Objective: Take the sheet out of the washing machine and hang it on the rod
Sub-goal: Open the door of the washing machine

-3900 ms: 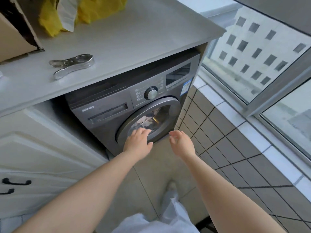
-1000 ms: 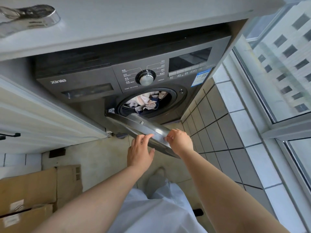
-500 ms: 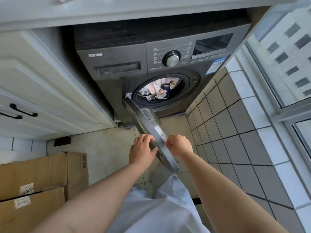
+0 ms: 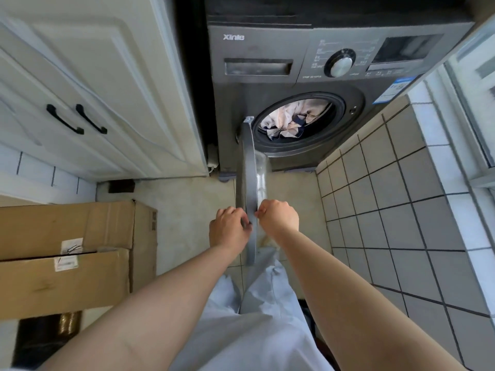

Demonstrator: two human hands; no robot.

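A dark grey front-loading washing machine (image 4: 267, 57) stands under the counter. Its round door (image 4: 249, 183) is swung out toward me, seen edge-on. Inside the drum lies the crumpled sheet (image 4: 286, 120), pale pink and white with a dark blue patch. My left hand (image 4: 229, 227) grips the door's free edge from the left. My right hand (image 4: 278, 216) pinches the same edge from the right. The rod is out of view.
White cabinet doors with black handles (image 4: 77, 119) fill the left. Cardboard boxes (image 4: 67, 258) stand on the floor at lower left. A grey tiled wall (image 4: 401, 199) and a window sill run along the right. Beige floor tiles (image 4: 187, 204) lie between boxes and machine.
The door was shut at first and has been pulled open, swinging further out over the last second. My view has dropped lower; the counter top has left the frame.
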